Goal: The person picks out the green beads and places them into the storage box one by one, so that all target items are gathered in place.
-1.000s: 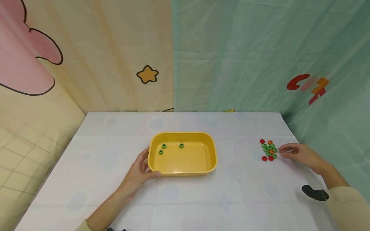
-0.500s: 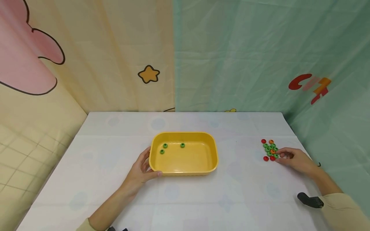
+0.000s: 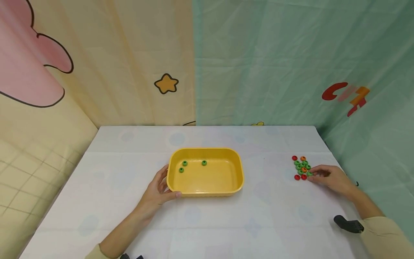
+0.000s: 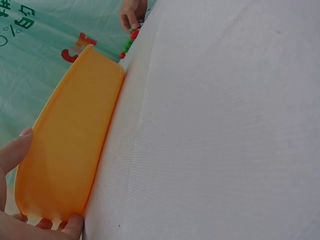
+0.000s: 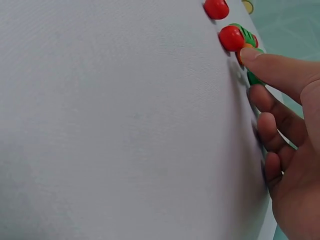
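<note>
Desk (image 3: 252,223) before you; your left hand (image 3: 156,194) grips the left end of the yellow tray (image 3: 210,180), its long axis pointing sideways toward the bead pile (image 3: 303,164), where your nearer right hand (image 3: 334,181) pinches a green bead (image 3: 309,173) at the right edge.

At its left end, the yellow tray (image 3: 213,181) hides some fingers of your left hand (image 3: 156,192). Well to the tray's right, your right hand (image 3: 334,179) partly covers a green bead (image 3: 309,173). Nearer you than the tray, the head view's bottom edge cuts off your left sleeve (image 3: 97,253). From your left wrist, the tray's inside is hidden.
</note>
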`<state>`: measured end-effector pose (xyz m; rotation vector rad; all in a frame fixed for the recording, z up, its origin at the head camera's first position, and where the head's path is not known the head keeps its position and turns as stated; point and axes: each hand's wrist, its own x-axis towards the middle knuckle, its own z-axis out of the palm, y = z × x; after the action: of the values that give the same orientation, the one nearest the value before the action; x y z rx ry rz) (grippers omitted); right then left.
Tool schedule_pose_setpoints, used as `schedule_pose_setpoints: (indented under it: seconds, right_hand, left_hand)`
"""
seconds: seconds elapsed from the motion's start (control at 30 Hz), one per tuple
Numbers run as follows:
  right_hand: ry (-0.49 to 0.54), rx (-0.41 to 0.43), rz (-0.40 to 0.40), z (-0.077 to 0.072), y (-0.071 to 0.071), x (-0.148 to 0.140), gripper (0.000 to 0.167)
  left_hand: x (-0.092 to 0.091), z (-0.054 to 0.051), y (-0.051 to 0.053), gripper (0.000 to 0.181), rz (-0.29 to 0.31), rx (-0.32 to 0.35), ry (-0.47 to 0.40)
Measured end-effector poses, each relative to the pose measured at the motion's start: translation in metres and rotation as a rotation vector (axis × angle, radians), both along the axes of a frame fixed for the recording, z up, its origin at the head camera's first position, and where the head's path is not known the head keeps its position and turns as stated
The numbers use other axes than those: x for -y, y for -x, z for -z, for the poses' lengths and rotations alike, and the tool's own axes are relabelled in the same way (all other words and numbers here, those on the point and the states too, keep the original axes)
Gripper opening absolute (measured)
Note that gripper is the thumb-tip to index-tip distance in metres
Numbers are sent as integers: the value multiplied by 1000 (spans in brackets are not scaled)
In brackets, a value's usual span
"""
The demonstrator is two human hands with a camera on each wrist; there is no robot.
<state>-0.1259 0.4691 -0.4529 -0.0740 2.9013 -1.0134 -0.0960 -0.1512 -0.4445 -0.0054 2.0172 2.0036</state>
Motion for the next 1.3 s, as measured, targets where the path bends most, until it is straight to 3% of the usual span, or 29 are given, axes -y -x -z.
schedule_pose_setpoints:
  seconds: [0.2, 0.57, 0.9, 1.3]
  right_hand:
    - [5, 71, -11, -12, 5, 0, 40]
    - [-5, 85, -32, -26, 20, 14, 40]
    - [16, 93, -101, -40, 37, 41, 32]
    - [42, 110, -167, -47, 58, 75, 24]
  left_hand:
    - [0, 1, 0, 108, -4, 1, -7]
    - [1, 2, 0, 108, 4, -3, -18]
    - [1, 2, -1, 108, 0, -1, -9]
    - [1, 2, 0, 105, 15, -19, -27]
